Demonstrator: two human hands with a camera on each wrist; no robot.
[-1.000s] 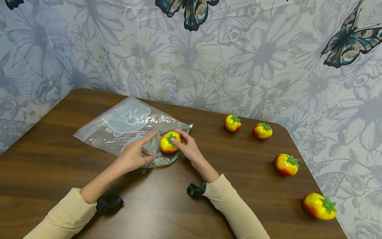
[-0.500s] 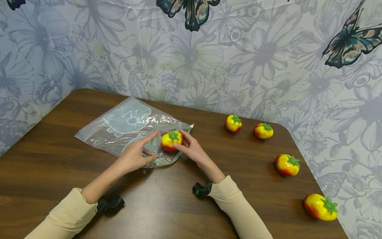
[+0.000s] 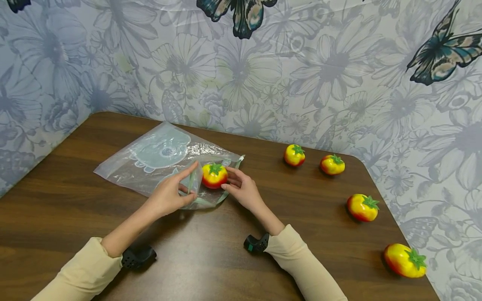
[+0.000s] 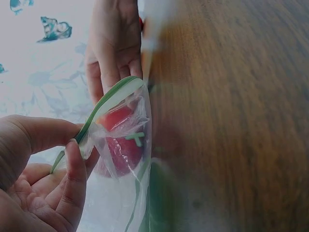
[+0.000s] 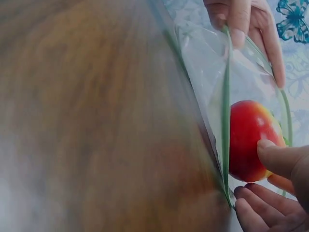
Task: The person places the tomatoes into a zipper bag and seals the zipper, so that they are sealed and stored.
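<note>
A clear plastic bag [image 3: 124, 169] with a green-edged mouth and a pale blue print lies on the table. My left hand [image 3: 169, 194] pinches the edge of its mouth and keeps it raised; in the left wrist view the fingers [image 4: 72, 159] are at the green strip. Inside the mouth sits a yellow-red toy tomato [image 3: 214, 177] with a green leafy top, showing red in the right wrist view. My right hand [image 3: 242, 190] holds its right side, with the thumb [image 5: 275, 154] against it and the other fingers curled below, partly hidden.
Several more toy tomatoes stand along the right of the wooden table [image 3: 211, 259]: one at the back [image 3: 293, 156], another toy tomato beside it [image 3: 331, 165], and nearer ones by the right edge [image 3: 404, 259]. A flower-and-butterfly backdrop [image 3: 241, 83] stands behind the table.
The toy tomato has tipped more upright and shifted slightly left within the bag's mouth. My right hand has slid to its right side. The left hand has stayed put.
</note>
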